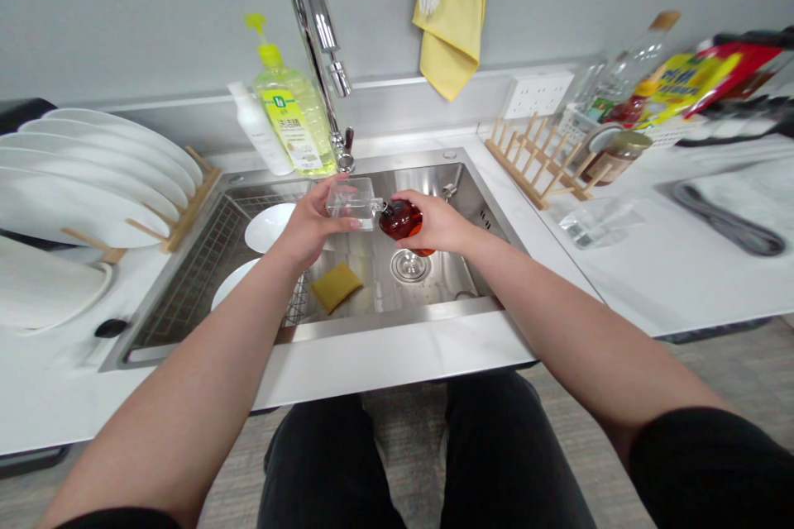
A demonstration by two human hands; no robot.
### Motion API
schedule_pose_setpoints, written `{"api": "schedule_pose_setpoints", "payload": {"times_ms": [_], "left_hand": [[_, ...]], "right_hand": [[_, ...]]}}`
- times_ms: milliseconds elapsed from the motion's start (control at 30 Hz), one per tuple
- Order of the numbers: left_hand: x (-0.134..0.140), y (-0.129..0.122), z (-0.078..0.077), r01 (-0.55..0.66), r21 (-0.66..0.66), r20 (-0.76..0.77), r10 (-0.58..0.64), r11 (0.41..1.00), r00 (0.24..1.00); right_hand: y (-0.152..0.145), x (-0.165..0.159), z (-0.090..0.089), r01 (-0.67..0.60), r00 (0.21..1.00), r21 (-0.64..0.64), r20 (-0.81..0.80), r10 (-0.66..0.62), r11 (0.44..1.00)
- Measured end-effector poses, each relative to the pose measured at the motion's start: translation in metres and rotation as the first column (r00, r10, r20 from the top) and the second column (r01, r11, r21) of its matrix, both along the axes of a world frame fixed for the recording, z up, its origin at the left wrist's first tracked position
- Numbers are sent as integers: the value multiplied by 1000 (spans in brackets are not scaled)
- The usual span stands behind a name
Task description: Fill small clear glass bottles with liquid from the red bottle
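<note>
Dark-red bottle (pixel 400 221) in R hand (pixel 437 223), fingers curled round it, approx. level above steel sink (pixel 397 318). L hand (pixel 310 225) grips clear container (pixel 351 197) betw. thumb & fingers, mouth facing bottle's neck; can't tell if they touch. Prob. step: lining up for a pour, or pouring; flow n/v. Next move prob. calls for aligned mouths, steady tilt w/ R wrist, L hand braced.

White round plates (pixel 80 190) on edge in a pale wooden peg rack (pixel 193 207), far left. Clear pump bottle of yellow-green liquid (pixel 294 120), slim white plastic bottle (pixel 259 132) just beside it. Yellow cloth (pixel 456 12) hanging on grey wall (pixel 186 33). Right: second wooden peg rack (pixel 516 173), clear plastic packaging (pixel 595 225) near it.
</note>
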State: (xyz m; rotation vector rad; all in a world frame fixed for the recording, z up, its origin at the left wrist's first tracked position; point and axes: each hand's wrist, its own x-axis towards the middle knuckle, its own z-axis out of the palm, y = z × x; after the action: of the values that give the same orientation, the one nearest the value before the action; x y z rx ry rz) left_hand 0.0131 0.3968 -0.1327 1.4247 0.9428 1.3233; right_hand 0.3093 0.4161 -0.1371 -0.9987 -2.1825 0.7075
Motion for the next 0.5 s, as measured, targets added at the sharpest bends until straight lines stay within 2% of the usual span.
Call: {"api": "schedule_pose_setpoints", "payload": {"times_ms": [500], "left_hand": [[0, 0, 0, -1, -7, -23, 1, 1000, 1000]], "right_hand": [[0, 0, 1, -22, 999, -5, 30, 22, 1000]]}}
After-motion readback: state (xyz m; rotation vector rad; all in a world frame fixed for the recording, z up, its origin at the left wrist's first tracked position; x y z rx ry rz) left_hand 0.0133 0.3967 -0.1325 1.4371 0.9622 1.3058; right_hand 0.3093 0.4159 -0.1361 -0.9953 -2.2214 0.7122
